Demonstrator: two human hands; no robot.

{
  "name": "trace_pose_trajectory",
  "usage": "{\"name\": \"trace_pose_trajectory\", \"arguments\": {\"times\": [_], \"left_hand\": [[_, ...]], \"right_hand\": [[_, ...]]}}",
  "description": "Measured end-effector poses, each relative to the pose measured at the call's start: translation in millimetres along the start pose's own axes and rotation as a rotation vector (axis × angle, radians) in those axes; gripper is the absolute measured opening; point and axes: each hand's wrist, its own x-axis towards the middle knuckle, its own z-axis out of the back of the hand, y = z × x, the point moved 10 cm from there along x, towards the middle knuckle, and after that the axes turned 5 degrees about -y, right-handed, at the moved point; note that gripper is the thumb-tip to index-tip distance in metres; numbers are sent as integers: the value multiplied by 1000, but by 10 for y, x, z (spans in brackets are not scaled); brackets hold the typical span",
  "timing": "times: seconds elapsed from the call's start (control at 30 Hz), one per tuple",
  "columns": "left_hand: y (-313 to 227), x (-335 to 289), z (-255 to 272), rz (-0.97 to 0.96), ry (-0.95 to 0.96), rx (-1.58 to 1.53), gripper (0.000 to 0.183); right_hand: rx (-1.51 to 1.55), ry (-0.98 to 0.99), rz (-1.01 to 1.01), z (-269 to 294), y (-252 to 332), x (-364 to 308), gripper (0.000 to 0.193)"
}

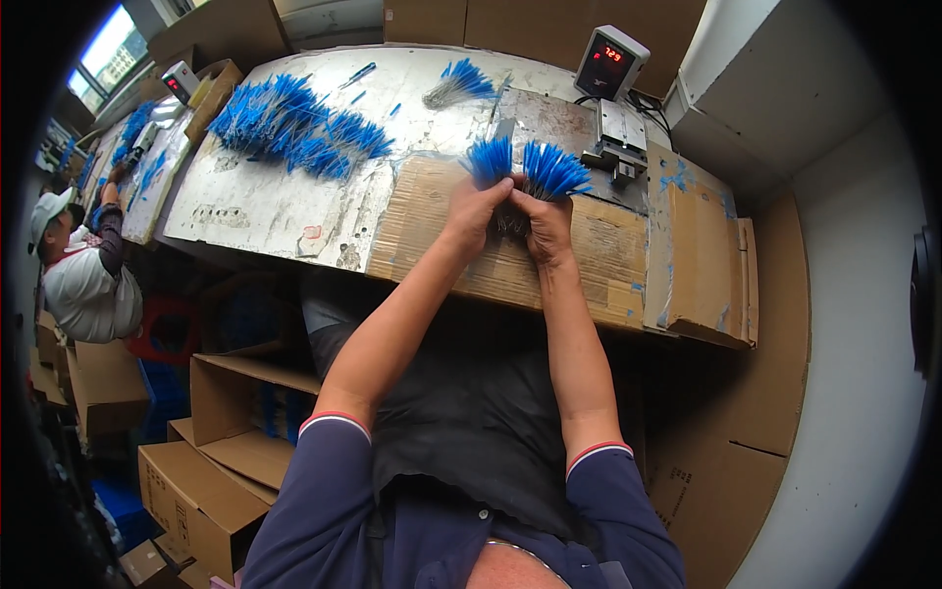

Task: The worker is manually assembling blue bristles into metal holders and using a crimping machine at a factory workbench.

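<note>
Both my hands are over the cardboard sheet on the table, side by side, thumbs nearly touching. My left hand (pixel 477 210) is closed round a bundle of thin blue-tipped sticks (pixel 488 157), tips pointing up and away. My right hand (pixel 548 224) grips a second, slightly fuller bundle of blue-tipped sticks (pixel 554 171), fanned toward the right. Thin grey stems show below and between the two bundles; what exactly the sticks are, I cannot tell. Beneath lies the ribbed cardboard sheet (pixel 422 221), covering the near part of the table.
A big heap of blue-tipped sticks (pixel 294 123) lies left on the white table (pixel 265 206), a smaller bunch (pixel 459 83) farther back. A digital display box (pixel 610 64) and a metal fixture (pixel 620 133) stand at right. Cardboard boxes (pixel 196 501) crowd the lower left; a person (pixel 83 265) sits beyond.
</note>
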Motion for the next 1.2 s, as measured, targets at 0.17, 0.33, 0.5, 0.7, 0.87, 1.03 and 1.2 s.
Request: {"name": "trace_pose_trajectory", "arguments": {"times": [0.17, 0.33, 0.5, 0.7, 0.87, 1.03, 1.2], "left_hand": [[22, 10, -55, -39, 23, -85, 26], [29, 34, -80, -20, 25, -81, 27], [-627, 39, -107, -376, 3, 110, 10], [-239, 56, 289, -330, -82, 523, 7], [-585, -40, 124, -698, -36, 518, 8], [-260, -48, 140, -368, -17, 644, 12], [-367, -101, 285, -464, -106, 690, 12]], "right_hand": [[43, -6, -16, -5, -29, 33, 24], [-6, -27, 32, 64, -39, 54, 17], [163, -240, 197, 360, 237, 69, 8], [-44, -146, 247, 135, 281, -21, 2], [-254, -219, 359, 225, 271, -29, 9], [-303, -289, 474, 270, 362, -136, 13], [-332, -400, 592, 232, 535, -187, 12]]}}
